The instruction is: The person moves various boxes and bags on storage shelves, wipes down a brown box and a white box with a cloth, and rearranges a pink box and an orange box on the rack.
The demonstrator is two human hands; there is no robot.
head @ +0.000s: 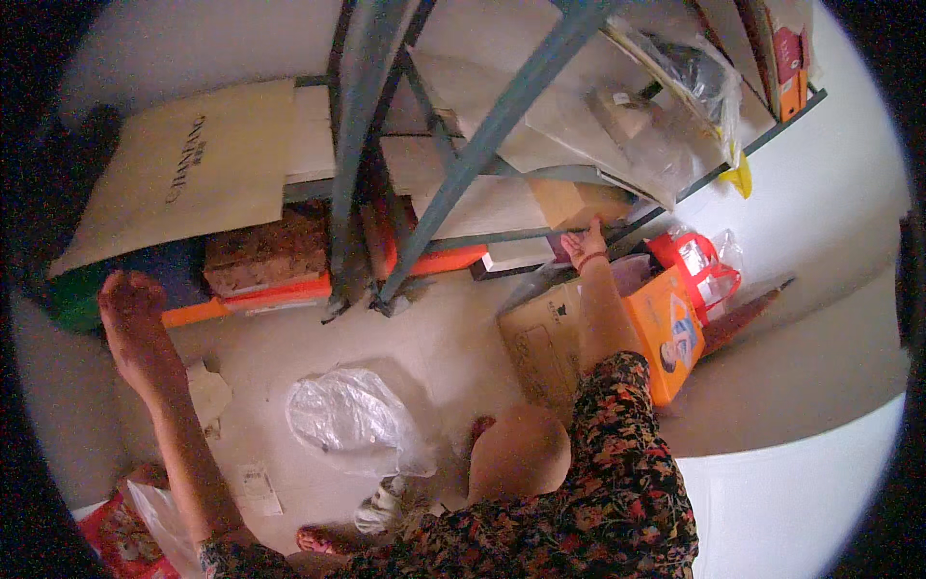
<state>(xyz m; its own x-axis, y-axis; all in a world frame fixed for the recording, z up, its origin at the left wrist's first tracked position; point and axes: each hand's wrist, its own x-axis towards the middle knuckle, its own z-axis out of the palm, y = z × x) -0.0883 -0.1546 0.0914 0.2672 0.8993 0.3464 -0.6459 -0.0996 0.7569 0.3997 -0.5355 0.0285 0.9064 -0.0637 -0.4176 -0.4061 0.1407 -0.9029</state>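
My left hand [134, 315] is raised at the left, its fingers curled in front of a dark blue and green thing [76, 300]; whether it holds anything cannot be told. Above it a large cream board or box [239, 152] with printed writing covers part of the shelf. On the right, my right hand [587, 244] reaches to the edge of the metal rack, fingers apart, at the underside of a small brown cardboard box [575, 203]. Beside that hand, a white box with dark sides [514, 257] lies on the lower level. A patterned brown box [268, 253] sits between the hands, nearer the left.
Grey rack posts [499, 123] cross the view. A clear plastic bag [347, 420] lies on the floor. By my right arm stand a cardboard carton [539, 340], an orange box [665, 333], a red-handled bag [705, 268] and a folded umbrella [745, 315]. A red bag [126, 532] is at lower left.
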